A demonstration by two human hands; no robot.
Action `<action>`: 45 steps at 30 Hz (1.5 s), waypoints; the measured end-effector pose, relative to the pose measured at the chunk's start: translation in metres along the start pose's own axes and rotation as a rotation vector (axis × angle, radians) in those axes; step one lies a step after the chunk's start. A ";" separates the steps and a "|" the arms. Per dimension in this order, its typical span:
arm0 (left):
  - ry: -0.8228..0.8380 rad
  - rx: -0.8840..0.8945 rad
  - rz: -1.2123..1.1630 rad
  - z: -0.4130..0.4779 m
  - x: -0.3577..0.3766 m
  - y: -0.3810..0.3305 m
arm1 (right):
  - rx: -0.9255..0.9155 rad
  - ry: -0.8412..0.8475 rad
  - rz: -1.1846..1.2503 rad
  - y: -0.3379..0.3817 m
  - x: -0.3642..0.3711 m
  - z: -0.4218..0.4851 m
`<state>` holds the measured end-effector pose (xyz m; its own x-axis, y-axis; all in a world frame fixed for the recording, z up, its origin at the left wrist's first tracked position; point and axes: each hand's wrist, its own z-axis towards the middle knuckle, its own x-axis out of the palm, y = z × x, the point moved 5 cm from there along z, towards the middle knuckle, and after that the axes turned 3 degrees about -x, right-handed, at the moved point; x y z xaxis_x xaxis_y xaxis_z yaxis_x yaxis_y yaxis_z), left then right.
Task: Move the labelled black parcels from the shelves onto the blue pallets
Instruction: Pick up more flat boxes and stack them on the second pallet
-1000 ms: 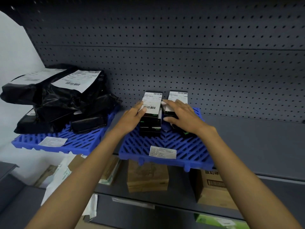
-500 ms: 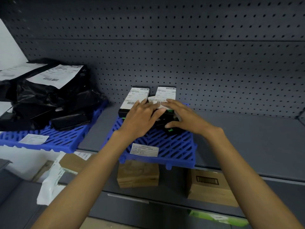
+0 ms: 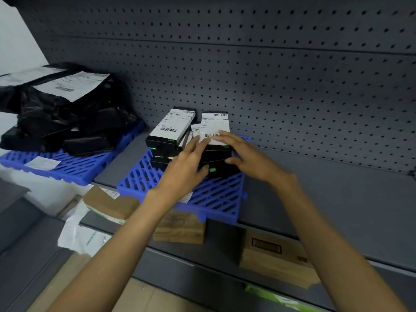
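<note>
Left hand [image 3: 184, 170]: you are pressing straight fingers against the right parcel stack [image 3: 215, 123];
Right hand [image 3: 247, 154]: spreading fingers over its label, at 3 o'clock;
Blue pallet [image 3: 220, 194]: lying underneath

I'm looking into a stockroom: grey pegboard shelving [image 3: 292, 86] is carrying blue pallets [image 3: 213, 195] that are holding black parcels [image 3: 171, 129] with barcode labels. Brown cardboard boxes [image 3: 270, 255] are sitting underneath, on the lower level.

Dark grey perforated back panel [image 3: 281, 64] fills 12 o'clock above a grey metal shelf [image 3: 360, 199] at 3 o'clock. White wall [image 3: 15, 41] shows at 10 o'clock, tan floor [image 3: 146, 298] at 6 o'clock, in dim, even light.
</note>
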<state>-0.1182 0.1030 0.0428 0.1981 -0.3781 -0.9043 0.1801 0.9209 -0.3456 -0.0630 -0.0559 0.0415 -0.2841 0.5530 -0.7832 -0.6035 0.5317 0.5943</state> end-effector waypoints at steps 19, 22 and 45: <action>-0.055 -0.011 -0.107 -0.002 0.019 -0.025 | -0.040 0.011 0.027 -0.019 0.000 -0.019; 0.003 0.051 -0.148 0.004 0.015 -0.016 | -0.024 -0.012 0.050 -0.015 0.006 -0.022; -0.153 0.009 -0.031 0.018 -0.008 0.000 | 0.029 -0.104 0.038 -0.006 0.018 0.006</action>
<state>-0.1020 0.1044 0.0544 0.3369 -0.4167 -0.8443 0.1968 0.9081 -0.3697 -0.0600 -0.0447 0.0249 -0.2262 0.6359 -0.7379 -0.5713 0.5269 0.6293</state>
